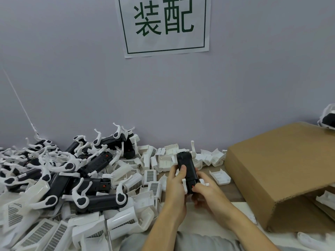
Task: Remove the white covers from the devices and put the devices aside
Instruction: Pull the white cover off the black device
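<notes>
Both hands grip one black device (186, 169) near the table's (233, 187) front edge: left hand (176, 180) clasps its body, right hand (203, 187) pinches the near end. Best to brace with the left and pry the white cover (184, 185) off evenly.

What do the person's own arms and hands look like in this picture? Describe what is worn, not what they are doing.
Both forearms are bare right down to the bottom edge of the picture; no sleeves show. The left hand and right hand wear no gloves. No rings, watch, wristband or markings can be seen. Grey fabric lies below the arms at the bottom edge, probably the person's clothing.
</notes>
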Demonstrator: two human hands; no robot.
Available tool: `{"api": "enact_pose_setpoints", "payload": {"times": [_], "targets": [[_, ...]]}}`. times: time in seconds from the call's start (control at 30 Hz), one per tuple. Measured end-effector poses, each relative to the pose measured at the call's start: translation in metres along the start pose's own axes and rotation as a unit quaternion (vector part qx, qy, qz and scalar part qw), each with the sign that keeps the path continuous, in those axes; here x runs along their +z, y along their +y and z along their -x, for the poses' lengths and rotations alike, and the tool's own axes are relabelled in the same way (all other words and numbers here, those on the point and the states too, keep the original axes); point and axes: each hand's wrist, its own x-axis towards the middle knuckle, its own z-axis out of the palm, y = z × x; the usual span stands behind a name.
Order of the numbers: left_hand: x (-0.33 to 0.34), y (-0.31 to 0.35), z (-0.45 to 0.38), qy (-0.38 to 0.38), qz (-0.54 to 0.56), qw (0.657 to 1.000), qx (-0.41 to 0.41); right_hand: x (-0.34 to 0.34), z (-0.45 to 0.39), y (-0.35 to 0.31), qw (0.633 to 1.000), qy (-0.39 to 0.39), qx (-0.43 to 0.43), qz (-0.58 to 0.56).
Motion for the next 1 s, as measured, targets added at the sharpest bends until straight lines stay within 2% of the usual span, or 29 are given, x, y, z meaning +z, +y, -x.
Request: {"api": "enact_pose_setpoints", "payload": {"times": [0.13, 0.3, 0.43, 0.5, 0.57, 0.6, 0.67, 0.8, 0.9, 1.0], "targets": [[0.0, 0.0, 0.0, 0.002, 0.012, 1.0, -0.006, 0.0, 0.001, -0.001, 0.999, 0.02, -0.005, 0.029], [0.0, 0.002, 0.0, 0.006, 0.029, 0.999, -0.023, -0.001, 0.0, 0.0, 1.0, 0.005, -0.004, 0.019], [-0.003, 0.004, -0.006, 0.064, 0.112, 0.991, -0.022, -0.006, 0.002, -0.001, 0.994, -0.028, -0.026, -0.101], [-0.006, 0.006, -0.01, 0.104, 0.169, 0.98, -0.016, -0.01, 0.0, -0.004, 0.993, 0.039, -0.039, -0.108], [-0.009, 0.007, -0.012, 0.13, 0.186, 0.974, -0.019, -0.018, -0.004, -0.003, 0.984, 0.168, -0.055, 0.016], [-0.009, 0.006, -0.011, 0.137, 0.183, 0.973, -0.028, -0.022, -0.006, -0.001, 0.965, 0.23, -0.065, 0.104], [-0.008, 0.005, -0.008, 0.132, 0.18, 0.973, -0.056, -0.028, -0.007, 0.003, 0.921, 0.291, -0.077, 0.246], [-0.003, 0.005, -0.003, 0.105, 0.154, 0.978, -0.098, -0.03, -0.007, 0.008, 0.882, 0.275, -0.006, 0.382], [-0.004, 0.005, -0.004, 0.103, 0.117, 0.985, -0.073, -0.026, -0.004, 0.004, 0.874, 0.25, 0.068, 0.411], [-0.004, 0.007, -0.005, 0.099, 0.131, 0.985, -0.06, -0.024, -0.002, 0.001, 0.864, 0.248, 0.091, 0.429]]}}
